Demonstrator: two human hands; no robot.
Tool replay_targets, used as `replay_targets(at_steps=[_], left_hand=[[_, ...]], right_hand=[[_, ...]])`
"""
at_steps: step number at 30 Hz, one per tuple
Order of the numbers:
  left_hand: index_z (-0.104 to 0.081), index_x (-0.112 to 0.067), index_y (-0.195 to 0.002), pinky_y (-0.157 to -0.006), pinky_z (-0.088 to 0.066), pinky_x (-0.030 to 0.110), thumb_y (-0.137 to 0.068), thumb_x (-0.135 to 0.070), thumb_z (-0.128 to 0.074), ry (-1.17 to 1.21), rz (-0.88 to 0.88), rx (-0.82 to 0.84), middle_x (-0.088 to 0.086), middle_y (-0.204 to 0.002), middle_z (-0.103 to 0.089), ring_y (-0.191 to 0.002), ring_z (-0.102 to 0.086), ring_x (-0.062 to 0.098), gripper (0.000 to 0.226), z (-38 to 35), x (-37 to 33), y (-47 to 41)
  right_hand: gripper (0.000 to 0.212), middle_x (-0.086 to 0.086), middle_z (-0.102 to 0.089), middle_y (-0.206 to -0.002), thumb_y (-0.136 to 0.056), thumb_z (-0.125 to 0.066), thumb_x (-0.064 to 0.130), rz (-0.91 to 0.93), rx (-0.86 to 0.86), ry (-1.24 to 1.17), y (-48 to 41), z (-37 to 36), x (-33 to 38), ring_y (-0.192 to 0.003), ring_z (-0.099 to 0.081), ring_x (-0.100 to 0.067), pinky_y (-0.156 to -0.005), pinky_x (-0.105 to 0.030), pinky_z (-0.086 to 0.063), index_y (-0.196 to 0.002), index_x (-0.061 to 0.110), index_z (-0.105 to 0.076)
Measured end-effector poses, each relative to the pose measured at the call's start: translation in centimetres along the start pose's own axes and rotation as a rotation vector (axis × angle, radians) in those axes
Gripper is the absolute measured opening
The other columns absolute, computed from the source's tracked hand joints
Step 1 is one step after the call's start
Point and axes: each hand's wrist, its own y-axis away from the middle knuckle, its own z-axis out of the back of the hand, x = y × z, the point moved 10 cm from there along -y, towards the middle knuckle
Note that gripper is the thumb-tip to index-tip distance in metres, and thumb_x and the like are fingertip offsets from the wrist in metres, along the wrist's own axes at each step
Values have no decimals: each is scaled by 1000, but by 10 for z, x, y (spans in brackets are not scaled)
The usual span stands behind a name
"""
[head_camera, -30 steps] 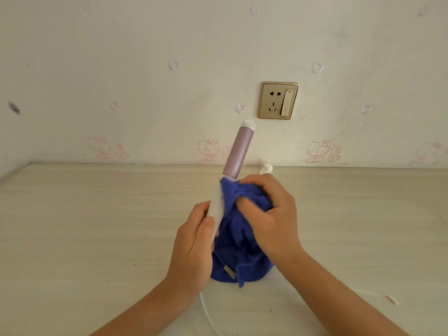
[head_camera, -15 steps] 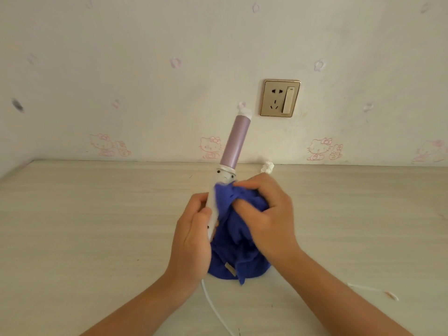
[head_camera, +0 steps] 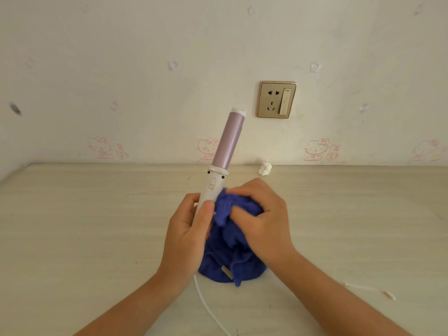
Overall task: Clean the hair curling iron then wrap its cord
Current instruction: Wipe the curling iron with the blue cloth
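The cloth [head_camera: 232,258] and left hand [head_camera: 186,236] hide the curling iron's [head_camera: 228,141] base.

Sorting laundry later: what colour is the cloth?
The cloth is deep blue, seen in the head view.

Soft even daylight, faint shadows, wide-angle bowing at edges

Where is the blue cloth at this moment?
In the head view the blue cloth is at the centre, bunched in the right hand, right beside the white handle of the curling iron, which the left hand grips.
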Motion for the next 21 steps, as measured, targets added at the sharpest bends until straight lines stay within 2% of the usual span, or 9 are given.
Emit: replay_targets(at_steps=[2,4,6,8,10,12,15,18,21], left_hand=[[-69,-30,-96,-49,-38,18,-100,-44,-53,-49,-23,31,-13,-60,-53,-52,-44,4,22,-5,-2,4],[-70,-28,-98,-53,-42,21,-101,-44,-52,-84,-39,56,-9,-64,-57,-56,-49,7,25,-9,-7,3],[-71,-30,-96,-57,-45,20,-102,-37,-51,-68,-36,49,-8,-68,-61,-61,-54,8,23,-7,-13,-4],[-69,-33,-82,-57,-44,19,-101,-32,-50,19,-10,40,-9,-64,-58,-63,-53,9,27,-2,-18,-12],[-66,-18,-78,-58,-46,22,-99,-27,-51,110,20,31,-1,-66,-54,-68,-55,18,27,3,-17,-16],[-62,0,-79,-59,-49,24,-95,-23,-54,170,63,15,11,-68,-53,-68,-55,23,29,7,-12,-17],[-44,-1,-66,-48,-35,25,-89,-26,-51,135,142,-6,9,-60,-42,-56,-40,18,35,1,0,-11],[-33,-4,-66,-44,-25,27,-88,-32,-50,104,245,8,8,-58,-30,-54,-26,19,39,-11,16,2],[-35,-1,-68,-45,-24,26,-87,-30,-52,98,268,21,8,-60,-29,-57,-24,21,39,-15,22,7]], right_hand=[[29,5,-70,-91,-80,-73,-1,-24,-132,-16,-8,24,-6,-88,-68,-18,-79,-20,-51,-95,24,-76],[28,6,-70,-91,-81,-73,-1,-16,-140,-16,-9,30,-7,-88,-68,-16,-79,-18,-50,-94,23,-76],[32,6,-68,-90,-78,-73,-6,5,-41,-14,-2,11,-4,-86,-67,-16,-78,-17,-49,-93,22,-77],[33,8,-66,-91,-74,-72,-5,30,107,-7,11,-18,-1,-86,-66,-16,-78,-19,-49,-92,22,-77],[31,13,-65,-93,-74,-71,1,56,232,7,23,-41,1,-86,-65,-10,-79,-18,-49,-96,23,-77],[30,15,-65,-95,-75,-71,2,73,266,29,27,-49,3,-86,-65,-6,-79,-16,-49,-99,20,-78],[32,10,-66,-92,-75,-70,1,77,70,28,15,-23,10,-85,-66,-11,-77,-16,-49,-97,23,-78],[35,6,-68,-90,-78,-74,-5,49,-176,28,-2,21,7,-85,-67,-13,-76,-14,-48,-97,25,-77],[36,6,-68,-93,-79,-76,-8,42,-155,36,-7,28,3,-88,-67,-13,-78,-13,-49,-98,23,-78]])
